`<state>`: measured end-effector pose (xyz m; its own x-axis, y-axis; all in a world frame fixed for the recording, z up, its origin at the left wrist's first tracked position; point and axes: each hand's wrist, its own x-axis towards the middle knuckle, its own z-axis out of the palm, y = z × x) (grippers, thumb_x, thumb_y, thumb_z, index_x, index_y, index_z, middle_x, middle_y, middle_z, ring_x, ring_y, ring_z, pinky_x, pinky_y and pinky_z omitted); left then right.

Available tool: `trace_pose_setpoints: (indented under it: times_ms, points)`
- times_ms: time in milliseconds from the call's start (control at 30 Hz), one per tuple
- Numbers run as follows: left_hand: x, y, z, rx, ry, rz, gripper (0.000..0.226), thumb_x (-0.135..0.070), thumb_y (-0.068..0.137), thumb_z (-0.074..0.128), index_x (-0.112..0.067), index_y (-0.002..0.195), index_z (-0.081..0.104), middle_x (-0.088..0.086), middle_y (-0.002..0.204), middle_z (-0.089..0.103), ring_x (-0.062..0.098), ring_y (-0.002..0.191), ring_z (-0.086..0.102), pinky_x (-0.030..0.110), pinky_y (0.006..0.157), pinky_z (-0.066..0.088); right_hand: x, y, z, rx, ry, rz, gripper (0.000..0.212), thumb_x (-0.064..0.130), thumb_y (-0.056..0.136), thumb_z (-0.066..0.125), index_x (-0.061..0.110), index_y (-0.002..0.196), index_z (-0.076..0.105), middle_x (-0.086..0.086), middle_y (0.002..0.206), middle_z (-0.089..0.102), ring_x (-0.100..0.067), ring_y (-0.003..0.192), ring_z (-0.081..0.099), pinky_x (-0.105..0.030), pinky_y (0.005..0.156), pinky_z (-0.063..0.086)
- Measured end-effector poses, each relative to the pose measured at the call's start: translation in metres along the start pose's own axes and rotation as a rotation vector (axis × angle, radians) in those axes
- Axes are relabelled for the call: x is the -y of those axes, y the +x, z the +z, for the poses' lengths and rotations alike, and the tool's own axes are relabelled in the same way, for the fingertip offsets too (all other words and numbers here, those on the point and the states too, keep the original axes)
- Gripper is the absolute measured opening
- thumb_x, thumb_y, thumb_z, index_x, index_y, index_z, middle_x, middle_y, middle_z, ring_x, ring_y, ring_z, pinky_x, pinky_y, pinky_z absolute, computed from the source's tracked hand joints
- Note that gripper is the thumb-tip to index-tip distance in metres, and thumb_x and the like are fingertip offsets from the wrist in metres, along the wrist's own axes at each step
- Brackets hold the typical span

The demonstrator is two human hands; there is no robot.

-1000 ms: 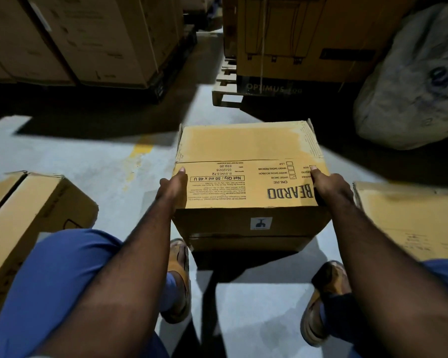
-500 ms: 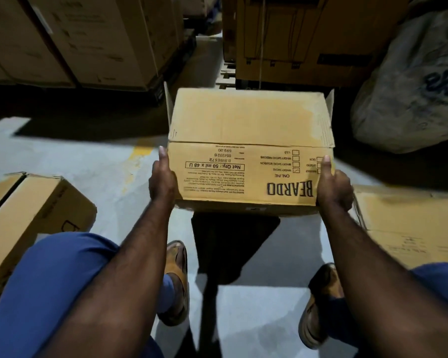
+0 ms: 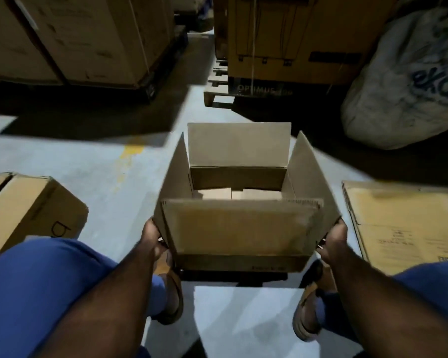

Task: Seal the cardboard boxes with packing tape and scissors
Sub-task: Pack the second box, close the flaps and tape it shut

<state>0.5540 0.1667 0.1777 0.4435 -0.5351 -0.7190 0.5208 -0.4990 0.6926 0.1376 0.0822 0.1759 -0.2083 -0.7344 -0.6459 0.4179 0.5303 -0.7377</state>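
Note:
An open cardboard box (image 3: 239, 228) stands upright between my feet, its four top flaps raised and its inner bottom flaps visible. My left hand (image 3: 151, 235) grips its lower left side. On the lower right side my right hand (image 3: 334, 241) holds it the same way. Fingers of both hands are hidden behind the box walls. No tape or scissors are in view.
A closed carton (image 3: 29, 213) lies on the floor at my left and a flattened carton (image 3: 404, 223) at my right. Stacked cartons on pallets (image 3: 88, 42) and a wooden pallet (image 3: 219, 94) stand ahead, with a big white sack (image 3: 409, 81) far right.
The box was flipped over between my hands: its printed closed side faced me before, now its open top faces up with flaps raised. Both hands shifted to its lower sides.

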Motion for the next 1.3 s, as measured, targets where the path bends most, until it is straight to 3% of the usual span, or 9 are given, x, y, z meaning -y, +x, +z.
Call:
trace_pose_setpoints:
  times_ms: [133,267,400,500,567,667,867,1033,1300]
  points:
    - [0.003,-0.014,-0.006,0.027,0.042,-0.043,0.040,-0.047,0.104,0.042,-0.016,0.088,0.063,0.004,0.058,0.069,0.021,0.056,0.068,0.023,0.047,0.052,0.010,-0.013,-0.012,-0.033,-0.168,0.023,0.036,0.049,0.100,0.051,0.018,0.101,0.069,-0.003,0.082,0.071,-0.021,0.080,0.062,-0.032,0.067,0.047]
    - [-0.010,-0.015,-0.010,0.033,0.189,0.099,0.046,-0.061,0.098,0.048,-0.018,0.108,0.062,0.008,0.100,0.071,0.024,0.084,0.065,0.033,0.074,0.051,0.023,-0.008,-0.027,0.035,-0.332,0.037,0.044,0.060,0.096,0.054,0.022,0.115,0.067,-0.004,0.103,0.072,-0.024,0.098,0.063,-0.035,0.077,0.049]
    - [-0.036,-0.020,-0.002,0.001,0.488,0.462,0.055,-0.070,0.081,0.068,-0.017,0.097,0.065,0.007,0.089,0.069,0.026,0.079,0.061,0.033,0.064,0.046,0.036,-0.015,-0.024,0.073,-0.558,-0.027,0.063,0.068,0.088,0.062,0.016,0.124,0.064,-0.009,0.112,0.069,-0.030,0.102,0.063,-0.037,0.079,0.050]
    - [-0.053,-0.022,0.020,-0.102,0.977,0.514,0.080,-0.064,0.067,0.084,-0.018,0.124,0.054,0.013,0.112,0.064,0.032,0.097,0.066,0.041,0.078,0.058,0.041,-0.004,-0.014,-0.007,-0.884,-0.058,0.089,0.061,0.070,0.084,-0.001,0.127,0.056,-0.022,0.119,0.065,-0.038,0.099,0.066,-0.043,0.075,0.058]
    - [-0.048,-0.029,0.032,-0.235,1.222,0.401,0.089,-0.054,0.064,0.089,-0.019,0.130,0.042,0.016,0.124,0.057,0.040,0.112,0.060,0.051,0.089,0.056,0.049,-0.015,0.002,-0.064,-1.013,-0.013,0.071,0.046,0.070,0.089,-0.004,0.110,0.060,-0.023,0.104,0.068,-0.038,0.079,0.069,-0.042,0.060,0.061]
    - [-0.039,-0.038,0.041,-0.222,1.183,0.188,0.089,-0.023,0.070,0.088,-0.021,0.133,0.026,0.022,0.125,0.056,0.043,0.108,0.060,0.052,0.086,0.059,0.061,-0.036,0.023,-0.048,-1.266,0.135,0.031,0.025,0.090,0.075,-0.002,0.094,0.062,-0.018,0.084,0.065,-0.031,0.062,0.065,-0.028,0.040,0.047]
    - [-0.042,-0.040,0.040,-0.167,1.352,0.102,0.121,-0.002,0.075,0.081,-0.010,0.155,-0.009,0.030,0.143,0.045,0.044,0.122,0.055,0.049,0.095,0.056,0.058,-0.032,0.025,0.028,-1.448,0.302,0.040,0.013,0.095,0.069,-0.006,0.128,0.056,-0.023,0.120,0.062,-0.035,0.108,0.065,-0.046,0.103,0.051]
    - [-0.019,-0.046,0.044,-0.247,1.516,0.212,0.122,-0.014,0.070,0.091,-0.012,0.157,0.005,0.016,0.153,0.035,0.039,0.136,0.044,0.049,0.103,0.049,0.039,-0.032,0.030,-0.021,-1.471,0.101,0.100,0.012,0.091,0.074,0.000,0.158,0.001,-0.024,0.156,0.036,-0.036,0.137,0.048,-0.039,0.110,0.046]
    - [-0.002,-0.037,0.045,-0.332,1.569,0.462,0.094,-0.010,0.083,0.074,-0.004,0.154,0.014,0.016,0.150,0.039,0.039,0.129,0.048,0.045,0.100,0.047,0.013,-0.021,0.027,-0.134,-1.543,-0.192,0.080,-0.001,0.082,0.072,0.016,0.146,0.026,-0.020,0.125,0.059,-0.036,0.111,0.062,-0.049,0.090,0.058]
